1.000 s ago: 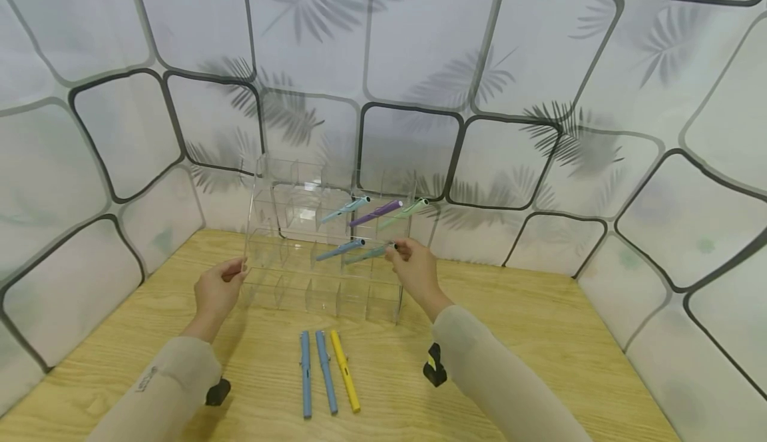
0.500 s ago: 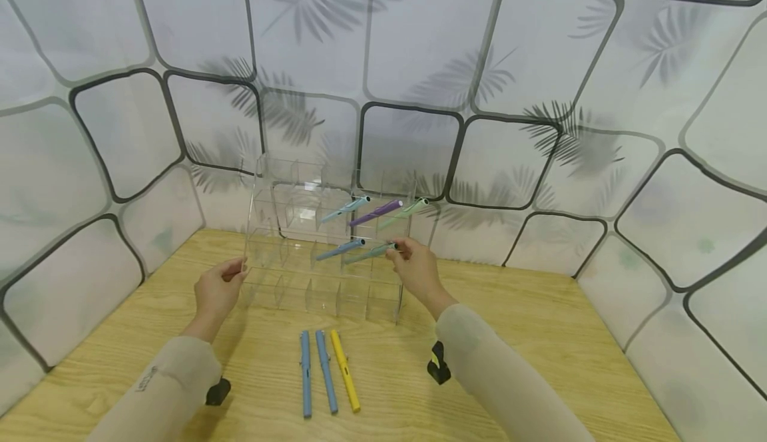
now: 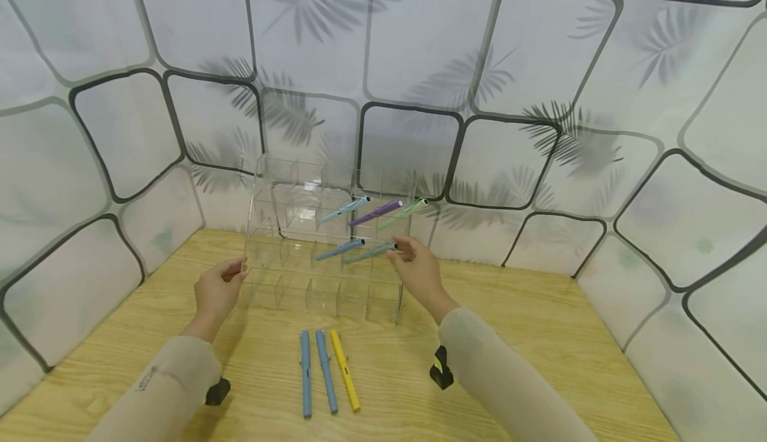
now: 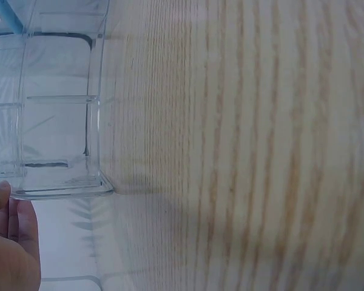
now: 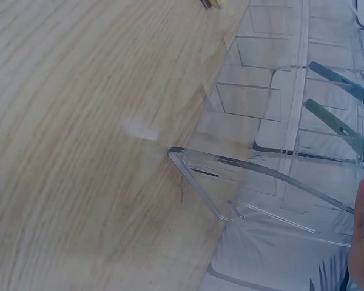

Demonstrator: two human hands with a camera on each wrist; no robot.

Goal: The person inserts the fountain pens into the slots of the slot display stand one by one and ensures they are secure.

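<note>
A clear acrylic display rack with tiered compartments stands on the table. My left hand pinches its left side edge, thumb and fingers on either side of the panel. My right hand is at the upper end of a grey-green pen, its thumb and forefinger slightly parted about that end. This pen leans in the rack beside a blue pen. One tier higher lean a light blue pen, a purple pen and a light green pen. In the right wrist view, fingers show only partly.
On the wooden table before the rack lie two blue pens and a yellow pen, side by side. A patterned cloth wall encloses the back and sides.
My right hand and forearm have shifted slightly right, and its fingertips have parted a little at the grey-green pen's end. That pen, my left hand and the rack have stayed put.
</note>
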